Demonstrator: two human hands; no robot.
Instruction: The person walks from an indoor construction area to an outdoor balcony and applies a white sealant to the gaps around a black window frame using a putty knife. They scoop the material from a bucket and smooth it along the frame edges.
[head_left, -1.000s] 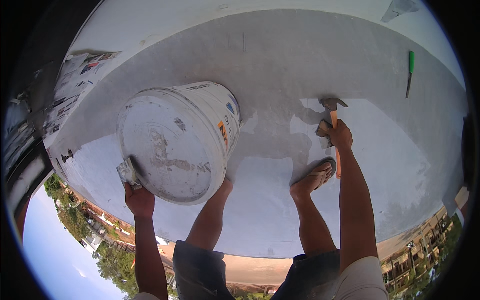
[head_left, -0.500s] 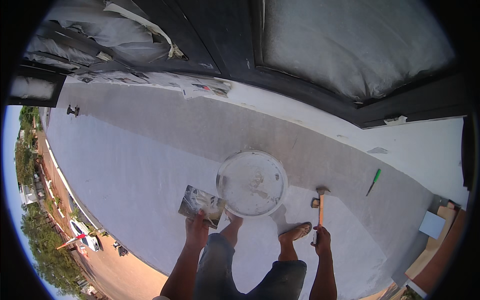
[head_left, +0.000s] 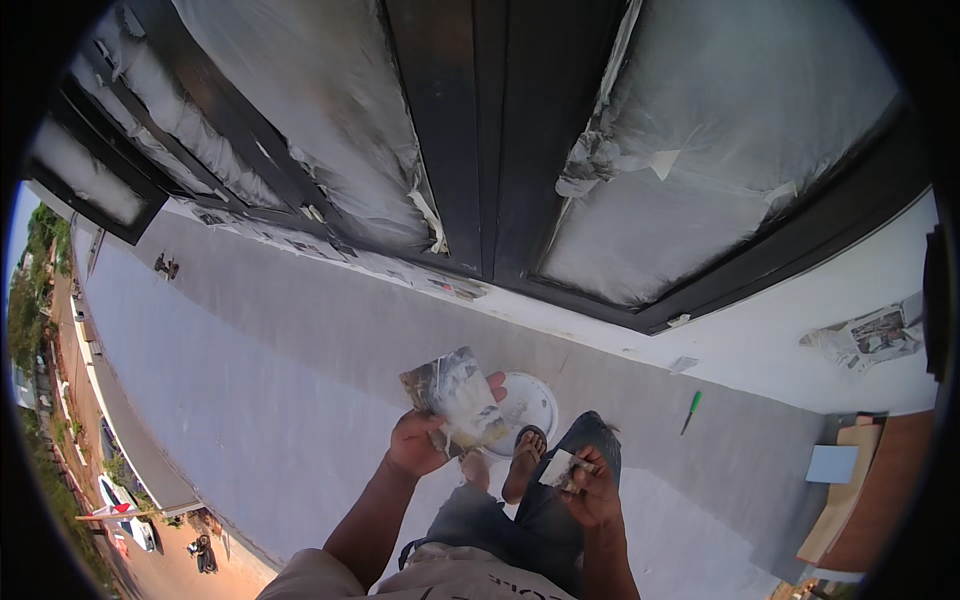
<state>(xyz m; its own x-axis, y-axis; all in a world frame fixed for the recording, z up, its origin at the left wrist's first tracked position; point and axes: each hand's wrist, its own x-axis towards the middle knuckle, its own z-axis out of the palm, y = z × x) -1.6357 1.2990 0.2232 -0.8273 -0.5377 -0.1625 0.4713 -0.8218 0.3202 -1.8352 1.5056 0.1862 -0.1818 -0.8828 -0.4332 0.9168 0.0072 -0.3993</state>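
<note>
My left hand [head_left: 420,443] grips a flat rectangular plate [head_left: 455,395] from its left side, fingertips showing at the far edge. White filler is smeared over its grey face. Lower right, my right hand [head_left: 595,490] is closed around a small flat scraper [head_left: 563,470] whose pale blade has dark marks; its handle is hidden. Beyond the plate stands a round white bucket-like base [head_left: 535,398], partly covered by the plate and my legs. My right sandalled foot [head_left: 526,462] is on or over its near edge.
Ahead, dark door frames [head_left: 490,150] hold panes covered in plastic sheet, above a white wall base [head_left: 560,325]. A green-handled tool [head_left: 691,411] lies on the grey floor [head_left: 290,370]. Cardboard and boards [head_left: 850,490] lean at right. A ledge [head_left: 140,450] borders the left drop.
The view has tilted up toward the doors. Both hands have risen and come closer together, and my right foot has shifted to the round base. The orange-handled hammer no longer shows.
</note>
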